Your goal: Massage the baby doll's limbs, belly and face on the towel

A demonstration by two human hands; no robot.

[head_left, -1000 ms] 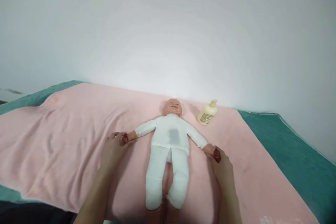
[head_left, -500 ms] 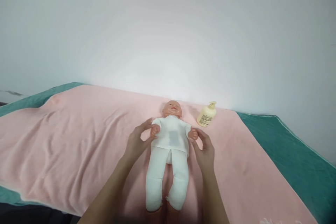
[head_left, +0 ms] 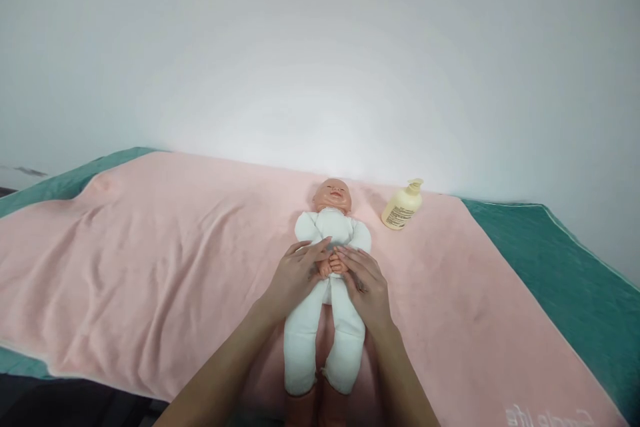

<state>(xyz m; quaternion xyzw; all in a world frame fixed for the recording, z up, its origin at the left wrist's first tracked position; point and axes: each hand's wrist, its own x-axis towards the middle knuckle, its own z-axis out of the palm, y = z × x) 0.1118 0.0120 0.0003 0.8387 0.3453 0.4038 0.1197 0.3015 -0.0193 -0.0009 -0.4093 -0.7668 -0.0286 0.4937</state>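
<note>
Doll [head_left: 341, 301], smooth-headed and cloth-bodied, with left hand [head_left: 294, 277] and right hand [head_left: 369, 287] loosely curled around its forearms; rounded bottle [head_left: 401, 207] beyond right hand; rumpled blanket [head_left: 165, 253] beneath.

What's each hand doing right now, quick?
Left hand: curled at the doll's hands; grip can't be told.
Right hand: curled there too; grip can't be told.

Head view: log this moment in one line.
doll: on back, hands together; left hand: at doll's hands; right hand: at doll's hands; bottle: standing on pink blanket
</note>
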